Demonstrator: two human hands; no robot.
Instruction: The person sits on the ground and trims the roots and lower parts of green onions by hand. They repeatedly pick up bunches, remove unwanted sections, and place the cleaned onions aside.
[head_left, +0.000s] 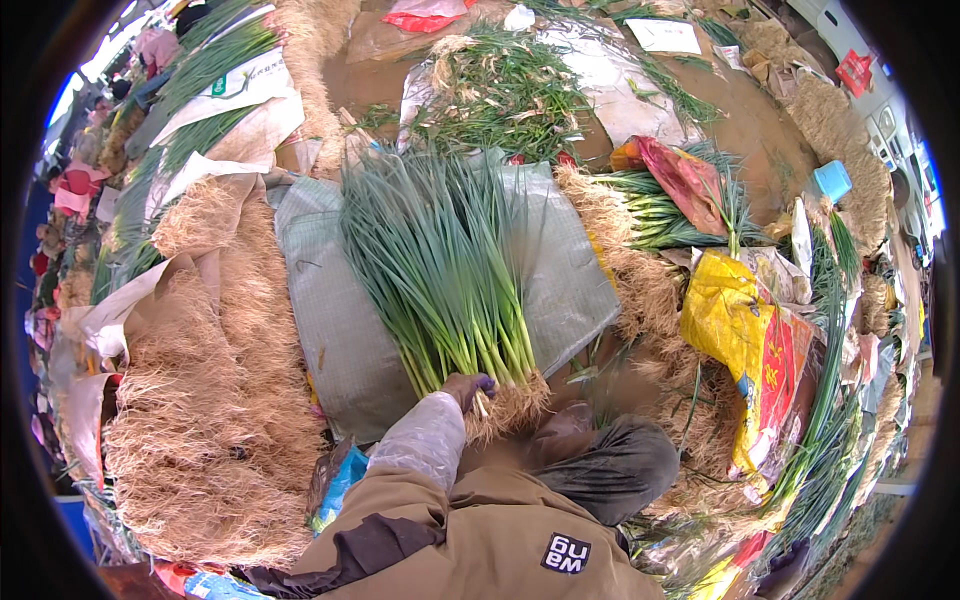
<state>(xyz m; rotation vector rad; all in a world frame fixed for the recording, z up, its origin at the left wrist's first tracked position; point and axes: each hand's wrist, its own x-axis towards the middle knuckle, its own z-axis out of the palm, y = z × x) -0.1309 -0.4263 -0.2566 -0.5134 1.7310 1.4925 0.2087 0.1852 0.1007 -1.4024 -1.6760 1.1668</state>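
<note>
My left hand (469, 386), in a purple glove with a clear plastic sleeve over the forearm, grips the lower stems of a spread bundle of green onions (457, 277). Their pale roots (517, 405) point toward me and the green leaves fan away. Beneath the bundle lies a grey-green woven plastic sheet (330, 300). At the lower right rim, a dark purple shape looks like my gloved right hand (784, 561), beside long onion leaves and a yellow and red bag. It is too dark and small there to tell its grip.
Stacked onions with thick roots (217, 420) fill the left side. More onions (667, 210) lie at right, partly under a yellow and red printed sack (735, 345). Loose trimmings (502, 97) cover the ground ahead. A light blue container (832, 180) stands at right. People are at the far left.
</note>
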